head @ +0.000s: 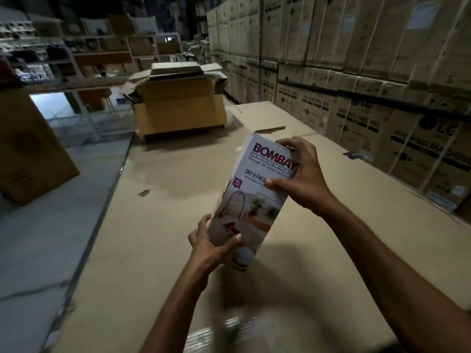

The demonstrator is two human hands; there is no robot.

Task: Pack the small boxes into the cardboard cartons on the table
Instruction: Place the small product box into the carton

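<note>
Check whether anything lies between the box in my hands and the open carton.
Nothing visible does. The left hand and right hand hold the box above the table, and the stretch up to the carton shows only bare surface; a small scrap lies off to the left. The carton's flaps stand open.

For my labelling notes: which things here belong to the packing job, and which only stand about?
Job: small box, held by left hand and right hand; open carton; table.
Standing about: washing-machine cartons; shelves; large carton at left.
</note>
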